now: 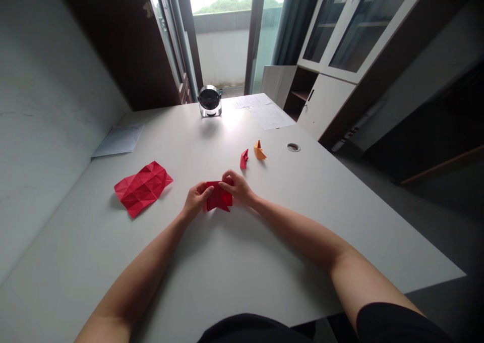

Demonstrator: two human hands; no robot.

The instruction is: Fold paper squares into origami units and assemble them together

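Note:
A folded piece of red paper (pixel 219 197) is held up between both hands in the middle of the white table (pixel 234 262). My left hand (pixel 196 197) pinches its left edge, thumb on the near face. At the upper right corner, my right hand (pixel 237 185) grips the paper between thumb and bent fingers. The lower edge of the paper shows an angled notch and pointed corners. Beyond my right hand stand a small red origami figure (pixel 244 159) and an orange origami figure (pixel 259 151). Left of my hands lies a creased red paper sheet (pixel 144 187).
A round black device on a metal stand (pixel 209 101) is at the table's far edge. Printed sheets (pixel 270 115) lie at the back right, and a paper stack (pixel 118 140) lies by the left wall. A round cable hole (pixel 293 147) is at right.

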